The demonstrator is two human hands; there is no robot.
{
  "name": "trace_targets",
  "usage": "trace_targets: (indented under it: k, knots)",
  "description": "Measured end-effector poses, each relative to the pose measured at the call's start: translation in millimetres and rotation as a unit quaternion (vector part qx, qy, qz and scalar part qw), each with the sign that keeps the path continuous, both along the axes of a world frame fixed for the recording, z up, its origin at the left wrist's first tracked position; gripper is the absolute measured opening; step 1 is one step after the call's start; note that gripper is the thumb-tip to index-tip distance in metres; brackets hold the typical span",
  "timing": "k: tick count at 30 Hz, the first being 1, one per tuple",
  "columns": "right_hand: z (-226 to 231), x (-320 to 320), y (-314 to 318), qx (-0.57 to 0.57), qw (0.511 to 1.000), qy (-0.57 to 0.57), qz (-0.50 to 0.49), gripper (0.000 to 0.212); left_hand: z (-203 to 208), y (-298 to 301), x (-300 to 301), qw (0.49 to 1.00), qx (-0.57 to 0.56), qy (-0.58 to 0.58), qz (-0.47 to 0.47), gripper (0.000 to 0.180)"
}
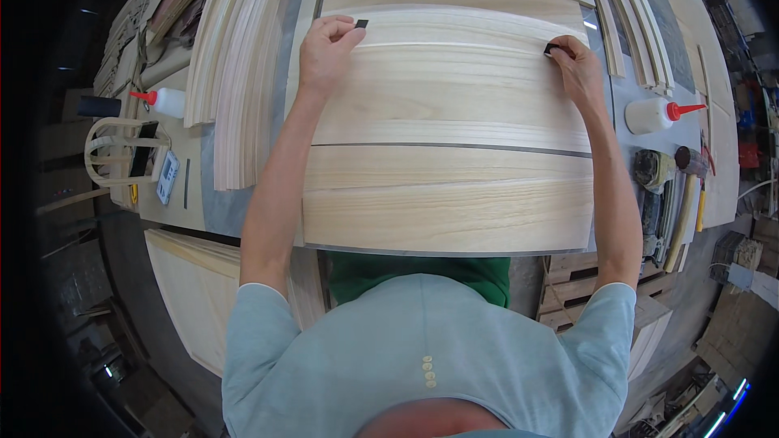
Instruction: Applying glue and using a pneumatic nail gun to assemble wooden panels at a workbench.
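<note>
My left hand (326,55) is closed, thumb and fingertips pinching a small black square piece (362,24). On the other side my right hand (581,71) pinches a second small black piece (550,49), partly covered by its fingers. Both hands are over the far part of a pale wooden panel (450,97), near its left and right ends. Whether the black pieces touch the wood I cannot tell. Nearer my body lies another pale wooden board (446,211), with a dark narrow gap between the two.
Stacked wood strips (243,73) lie left, with more strips (641,24) at right. White glue bottles with red caps stand on both sides, one left (169,102) and one right (649,116). A mallet (688,170) and other tools are at right. Panels (191,284) lean below the table's left edge.
</note>
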State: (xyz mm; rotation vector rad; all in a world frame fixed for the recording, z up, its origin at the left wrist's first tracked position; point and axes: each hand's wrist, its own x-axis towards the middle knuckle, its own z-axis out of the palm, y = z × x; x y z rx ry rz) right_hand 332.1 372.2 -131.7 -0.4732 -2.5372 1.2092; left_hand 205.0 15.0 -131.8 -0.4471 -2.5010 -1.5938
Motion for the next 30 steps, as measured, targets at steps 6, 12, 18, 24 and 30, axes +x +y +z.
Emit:
trace_targets:
  k: [6, 12, 18, 24, 30]
  knots:
    - [15, 5, -1, 0.027, 0.999, -0.037, 0.024, 0.015, 2, -3, -3, 0.998, 0.034, -0.056, -0.015, 0.014]
    - [12, 5, 8, 0.038, 0.997, -0.051, 0.031, 0.015, 6, 4, -10, 0.990, -0.128, 0.024, -0.052, 0.018]
    - [13, 3, 10, 0.042, 0.995, -0.081, 0.038, 0.015, 4, 2, -4, 0.988, -0.133, 0.017, -0.083, 0.017]
    - [12, 4, 9, 0.049, 0.996, -0.065, 0.047, 0.016, 7, 0, 2, 0.981, -0.166, 0.008, -0.099, 0.017]
    - [12, 6, 8, 0.055, 0.995, -0.077, 0.025, 0.016, 2, -1, -1, 0.983, -0.152, 0.015, -0.100, 0.018]
